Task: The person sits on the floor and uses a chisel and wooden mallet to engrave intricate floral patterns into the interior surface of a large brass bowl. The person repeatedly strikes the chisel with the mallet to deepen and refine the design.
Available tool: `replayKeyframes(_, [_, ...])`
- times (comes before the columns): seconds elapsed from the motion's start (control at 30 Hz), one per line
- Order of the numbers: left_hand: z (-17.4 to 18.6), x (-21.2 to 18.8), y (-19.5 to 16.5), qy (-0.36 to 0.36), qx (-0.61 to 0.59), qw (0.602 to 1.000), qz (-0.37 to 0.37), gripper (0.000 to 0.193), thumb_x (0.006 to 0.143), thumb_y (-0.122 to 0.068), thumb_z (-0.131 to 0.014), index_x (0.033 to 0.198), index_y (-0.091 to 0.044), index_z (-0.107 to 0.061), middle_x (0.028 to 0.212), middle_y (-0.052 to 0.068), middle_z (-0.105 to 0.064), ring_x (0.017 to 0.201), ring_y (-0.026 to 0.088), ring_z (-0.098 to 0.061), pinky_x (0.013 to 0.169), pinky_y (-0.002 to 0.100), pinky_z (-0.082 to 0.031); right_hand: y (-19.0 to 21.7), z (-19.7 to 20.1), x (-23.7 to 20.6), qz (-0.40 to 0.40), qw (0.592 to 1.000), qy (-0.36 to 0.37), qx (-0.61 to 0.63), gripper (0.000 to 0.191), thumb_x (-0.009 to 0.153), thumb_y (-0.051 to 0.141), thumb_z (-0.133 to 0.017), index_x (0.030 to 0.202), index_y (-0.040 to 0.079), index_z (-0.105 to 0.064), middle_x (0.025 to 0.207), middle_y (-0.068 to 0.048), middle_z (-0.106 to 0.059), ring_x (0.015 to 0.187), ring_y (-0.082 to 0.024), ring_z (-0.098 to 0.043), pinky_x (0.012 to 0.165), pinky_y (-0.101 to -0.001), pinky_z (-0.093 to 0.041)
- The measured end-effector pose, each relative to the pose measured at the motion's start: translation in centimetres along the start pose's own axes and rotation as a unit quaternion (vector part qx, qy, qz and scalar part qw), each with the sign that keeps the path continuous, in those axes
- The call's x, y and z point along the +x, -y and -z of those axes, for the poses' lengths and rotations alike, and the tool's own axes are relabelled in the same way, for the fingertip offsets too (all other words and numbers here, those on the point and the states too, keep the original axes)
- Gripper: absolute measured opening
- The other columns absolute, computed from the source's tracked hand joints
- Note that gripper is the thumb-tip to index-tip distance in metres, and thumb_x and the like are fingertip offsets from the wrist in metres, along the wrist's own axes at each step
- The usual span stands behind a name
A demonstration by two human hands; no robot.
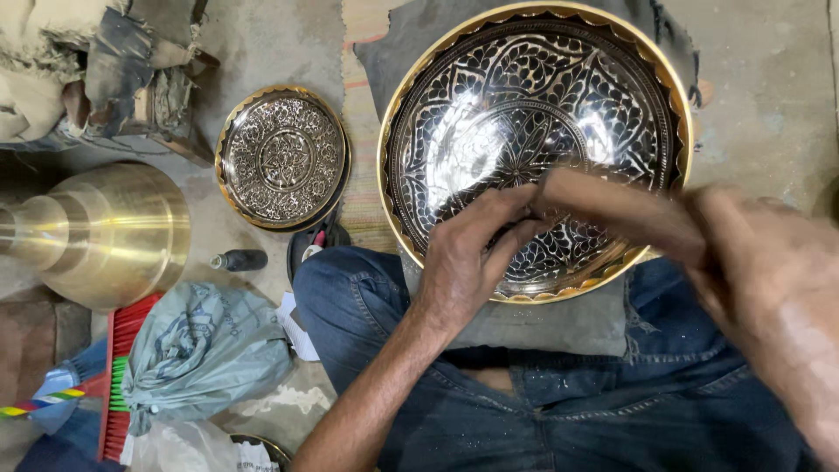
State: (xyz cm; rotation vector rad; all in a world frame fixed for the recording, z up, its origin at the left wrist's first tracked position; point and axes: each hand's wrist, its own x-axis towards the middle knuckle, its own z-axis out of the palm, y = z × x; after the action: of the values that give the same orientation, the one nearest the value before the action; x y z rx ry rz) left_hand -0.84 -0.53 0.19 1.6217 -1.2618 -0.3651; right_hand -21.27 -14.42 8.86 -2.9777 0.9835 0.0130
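Note:
A large round brass plate (pixel 533 105) with a black engraved flower pattern and a scalloped golden rim rests tilted on my lap, on a grey cloth (pixel 559 323). My left hand (pixel 472 253) lies on its lower inner part, fingers bent together and pressing down on the engraved surface; any small tool under them is hidden. My right hand (pixel 752 262) is blurred at the right, over the plate's lower right rim, with a finger reaching left to meet the left hand's fingertips. What it holds cannot be told.
A smaller engraved plate (pixel 281 157) lies on the concrete floor at left. A big brass vessel (pixel 105 232) lies on its side further left. A small dark bottle (pixel 240 260), a grey plastic bag (pixel 197 350), a red brush (pixel 118 376) and rags (pixel 96 70) surround my knee.

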Motion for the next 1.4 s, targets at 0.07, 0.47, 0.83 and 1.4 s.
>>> replayKeyframes(0.07, [0.0,-0.1,0.0,-0.004,0.017,1.000,-0.010,0.033,0.100,-0.013,-0.070,0.132,-0.008,-0.064,0.121,0.010,-0.074,0.112,0.020,-0.075,0.095,0.032,-0.067,-0.3,-0.5,-0.2,0.006,0.992,-0.066,0.111,0.040,0.082,0.006,-0.076,0.120,0.005,-0.063,0.088,-0.016,-0.068,0.080,-0.035,-0.068,0.078,-0.0439,-0.053])
replayKeyframes(0.47, [0.1,0.0,-0.2,0.005,0.021,1.000,0.008,0.034,0.099,-0.015,-0.071,0.132,-0.009,-0.065,0.117,0.009,-0.074,0.106,0.019,-0.076,0.089,0.030,-0.067,1.2,1.4,0.9,-0.021,0.996,-0.044,0.080,0.044,0.076,0.005,-0.080,0.117,0.001,-0.064,0.088,-0.018,-0.070,0.079,-0.032,-0.072,0.073,-0.0428,-0.057])
replayKeyframes(0.83, [0.5,-0.2,-0.8,-0.001,0.020,1.000,0.003,0.036,0.099,-0.015,-0.073,0.133,-0.008,-0.064,0.112,0.008,-0.074,0.100,0.017,-0.077,0.085,0.028,-0.068,0.4,0.0,-0.2,-0.101,0.985,-0.014,0.137,0.047,0.080,0.011,-0.079,0.123,0.005,-0.062,0.089,-0.015,-0.070,0.080,-0.031,-0.072,0.071,-0.0411,-0.056])
replayKeyframes(1.4, [0.3,-0.6,-0.1,0.019,0.046,0.999,0.011,0.037,0.099,-0.019,-0.073,0.135,-0.013,-0.066,0.102,0.002,-0.072,0.083,0.011,-0.072,0.070,0.023,-0.066,0.7,-0.1,-0.5,-0.166,0.949,0.001,0.266,0.045,0.086,0.007,-0.075,0.128,0.004,-0.059,0.092,-0.014,-0.068,0.082,-0.029,-0.072,0.074,-0.0417,-0.056])
